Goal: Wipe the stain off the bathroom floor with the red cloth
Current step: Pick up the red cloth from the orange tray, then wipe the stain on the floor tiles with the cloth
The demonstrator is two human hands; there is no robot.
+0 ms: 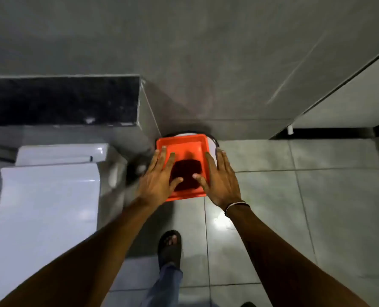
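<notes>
A dark red cloth (187, 171) lies folded inside an orange square tray (181, 144), which rests on top of a white bucket (212, 144) by the wall. My left hand (158, 176) is spread over the tray's left side, fingers apart, thumb touching the cloth's edge. Over the tray's right side my right hand (219, 176) is also spread, its thumb at the cloth's right edge. Neither hand grips anything. A pale glossy patch (222, 221) shows on the grey floor tiles below my right wrist; whether it is a stain or a light reflection I cannot tell.
A white toilet (49, 207) with its lid down fills the left side, a dark ledge (60, 100) behind it. Grey tiled wall rises ahead. A partition (339, 103) stands at right. My sandalled foot (169, 247) is on the floor tiles below the tray.
</notes>
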